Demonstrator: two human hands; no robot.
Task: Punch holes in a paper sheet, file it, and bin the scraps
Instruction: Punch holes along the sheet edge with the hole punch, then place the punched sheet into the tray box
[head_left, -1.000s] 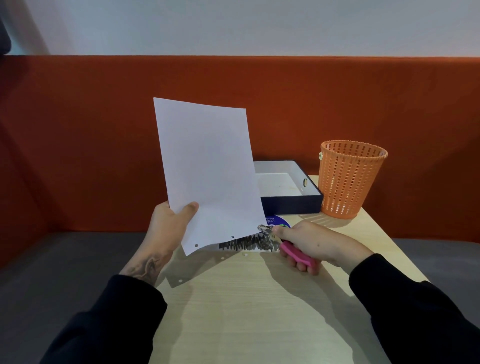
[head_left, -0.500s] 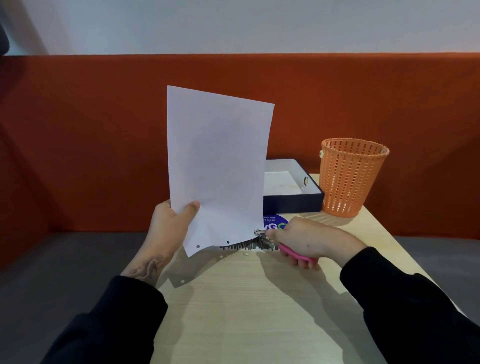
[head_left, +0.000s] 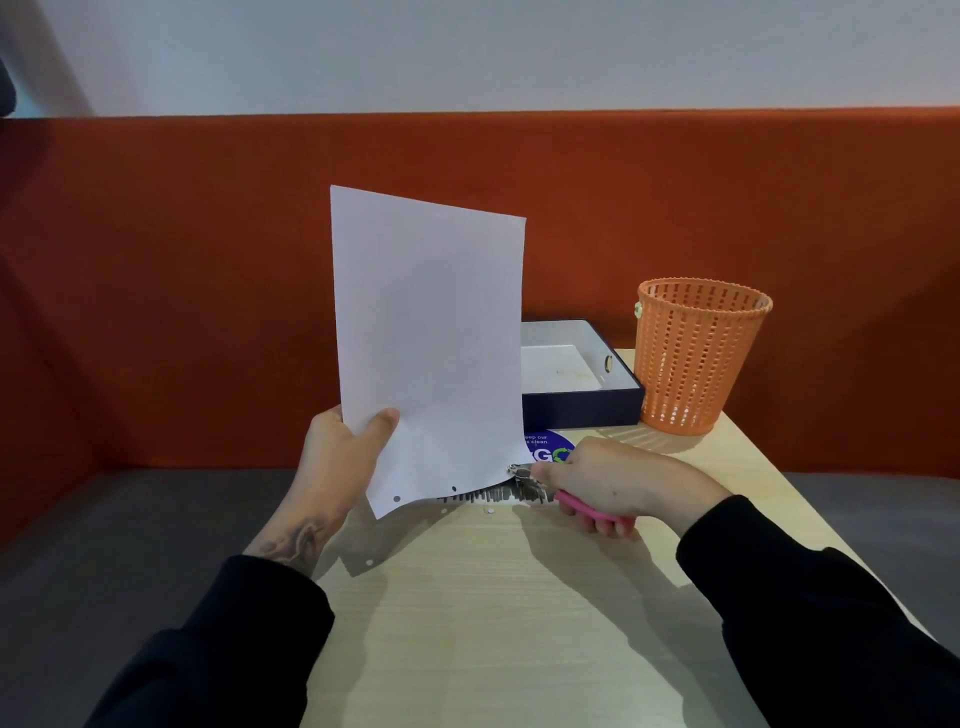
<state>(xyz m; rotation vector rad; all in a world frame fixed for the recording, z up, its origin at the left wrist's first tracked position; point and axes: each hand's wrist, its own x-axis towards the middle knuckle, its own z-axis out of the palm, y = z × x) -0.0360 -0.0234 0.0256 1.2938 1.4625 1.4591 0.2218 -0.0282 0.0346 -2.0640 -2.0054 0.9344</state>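
My left hand (head_left: 337, 457) holds a white paper sheet (head_left: 431, 338) upright above the table, gripping it near its lower left edge. Two punched holes show along the sheet's bottom edge. My right hand (head_left: 613, 483) grips a pink-handled hole punch (head_left: 550, 493), whose metal jaws sit on the sheet's lower right corner. A small paper scrap (head_left: 488, 511) lies on the wooden table (head_left: 493, 623) just below the sheet. An orange mesh bin (head_left: 698, 358) stands at the back right.
An open dark blue box (head_left: 582, 400) with a white inside sits behind the sheet, left of the bin. A blue round sticker (head_left: 548, 447) and a printed strip lie on the table near the punch. An orange bench back runs behind the table.
The sheet has turned more upright and shifted right, and its lower right corner now sits in the punch. My right hand has stayed near the same spot.
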